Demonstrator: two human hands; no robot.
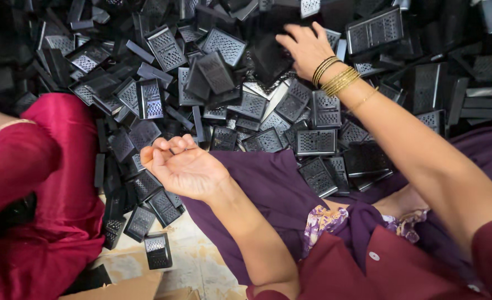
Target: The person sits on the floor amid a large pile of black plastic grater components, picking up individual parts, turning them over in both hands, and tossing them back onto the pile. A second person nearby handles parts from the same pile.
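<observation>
Right hand (304,47) w/ gold bangles (335,78) reaches onto pile of black perforated plastic parts (268,105), left hand (185,166) curled palm-up near purple cloth (274,183), red-clad person (46,194) at left.

My two hands, left (185,166) and right (306,47), a heap of black perforated plastic covers (268,111) past counting beside my left hand, several gold bangles (335,78) on my right wrist.

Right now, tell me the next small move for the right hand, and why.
Probably close the right hand on one black perforated piece and draw it back. It lies stretched over the heap of black pieces with fingers spread on them, while the left hand waits palm-up, fingers curled, near the lap.
</observation>
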